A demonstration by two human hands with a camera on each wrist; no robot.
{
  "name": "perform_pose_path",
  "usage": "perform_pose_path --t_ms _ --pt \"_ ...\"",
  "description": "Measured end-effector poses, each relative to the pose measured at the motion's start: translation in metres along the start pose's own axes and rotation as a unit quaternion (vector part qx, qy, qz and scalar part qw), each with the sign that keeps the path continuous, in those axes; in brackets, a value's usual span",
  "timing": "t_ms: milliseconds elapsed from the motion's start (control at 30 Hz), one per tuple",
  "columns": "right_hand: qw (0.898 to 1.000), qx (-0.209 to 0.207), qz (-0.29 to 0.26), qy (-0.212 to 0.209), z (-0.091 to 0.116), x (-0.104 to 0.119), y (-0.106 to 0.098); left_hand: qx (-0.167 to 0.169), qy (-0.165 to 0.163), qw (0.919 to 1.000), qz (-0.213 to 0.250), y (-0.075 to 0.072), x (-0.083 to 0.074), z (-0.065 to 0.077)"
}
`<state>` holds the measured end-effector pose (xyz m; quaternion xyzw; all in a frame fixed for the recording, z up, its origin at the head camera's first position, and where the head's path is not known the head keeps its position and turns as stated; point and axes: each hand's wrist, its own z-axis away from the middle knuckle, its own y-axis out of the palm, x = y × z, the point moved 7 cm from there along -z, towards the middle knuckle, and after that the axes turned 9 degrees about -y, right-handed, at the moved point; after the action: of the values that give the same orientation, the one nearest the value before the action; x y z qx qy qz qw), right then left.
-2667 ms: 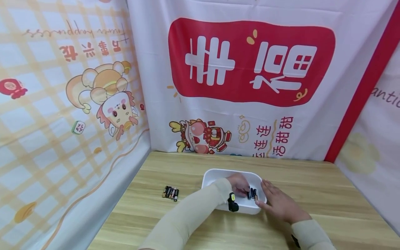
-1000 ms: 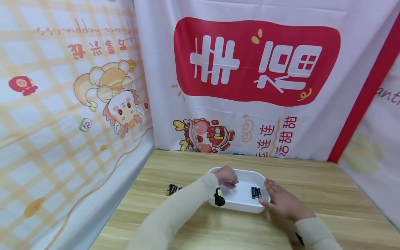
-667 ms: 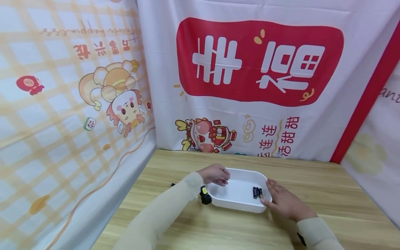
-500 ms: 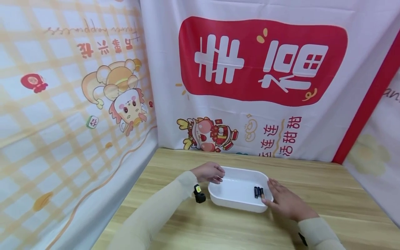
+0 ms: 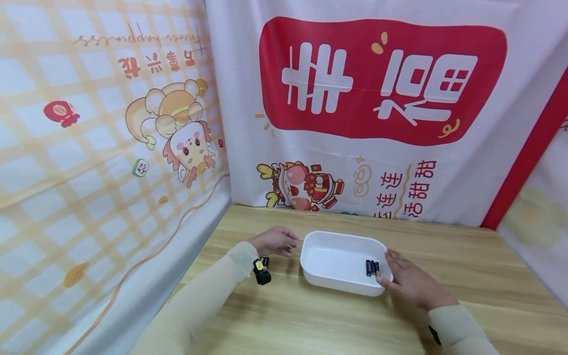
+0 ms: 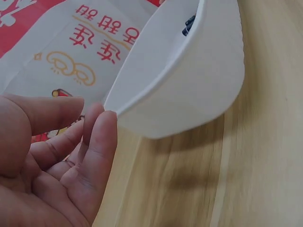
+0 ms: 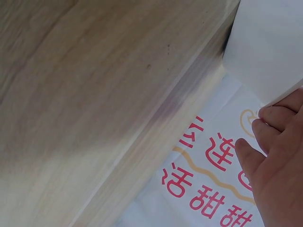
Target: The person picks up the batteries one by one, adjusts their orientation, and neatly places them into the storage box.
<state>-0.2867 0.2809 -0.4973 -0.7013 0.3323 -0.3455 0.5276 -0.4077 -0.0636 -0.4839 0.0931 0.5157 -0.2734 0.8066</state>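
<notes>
My left hand (image 5: 276, 241) is over the table to the left of a white plastic tub (image 5: 328, 283), fingers loosely bent. In the left wrist view, nothing lies between the thumb and fingers of that hand (image 6: 57, 156), and its fingertips overlap the tub's rim. My right hand (image 5: 412, 281) holds the tub's right end, thumb over the rim and fingers along the outer wall. A few dark batteries (image 5: 372, 267) lie side by side in the tub's right end. More batteries (image 5: 265, 262) show on the table, partly hidden by my left wrist.
The wooden table (image 5: 284, 315) meets a white cloth backdrop (image 5: 239, 148) with red print at the back. A checked cloth (image 5: 88, 197) hangs at the left. A black wrist camera (image 5: 262, 272) is strapped to my left wrist.
My left hand has come out of the tub and moved left onto the table side. My right hand stays at the tub's right end. The head view has shifted slightly.
</notes>
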Motion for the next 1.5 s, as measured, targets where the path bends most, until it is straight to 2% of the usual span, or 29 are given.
perform_pose_path --t_ms 133,733,933,1067,1333,1500 --pt "1.0 0.006 -0.001 -0.003 -0.002 -0.001 -0.001 -0.017 -0.008 0.9998 0.006 -0.017 0.011 0.002" --pt "1.0 0.014 -0.006 0.011 0.0 -0.001 -0.001 -0.071 -0.028 0.9965 -0.033 -0.07 0.055 0.019" --pt "1.0 0.016 -0.008 0.012 0.001 0.0 -0.001 -0.109 -0.026 0.9926 -0.047 -0.091 0.065 0.027" --pt "1.0 0.009 -0.008 0.009 -0.001 -0.001 -0.001 -0.135 -0.038 0.9888 -0.051 -0.104 0.074 0.031" --pt "1.0 0.011 -0.003 0.005 -0.001 -0.005 0.001 -0.161 -0.053 0.9852 -0.027 -0.118 0.087 0.03" --pt "1.0 0.012 -0.003 0.0 -0.002 -0.005 0.0 -0.174 -0.066 0.9822 -0.022 -0.12 0.091 0.027"
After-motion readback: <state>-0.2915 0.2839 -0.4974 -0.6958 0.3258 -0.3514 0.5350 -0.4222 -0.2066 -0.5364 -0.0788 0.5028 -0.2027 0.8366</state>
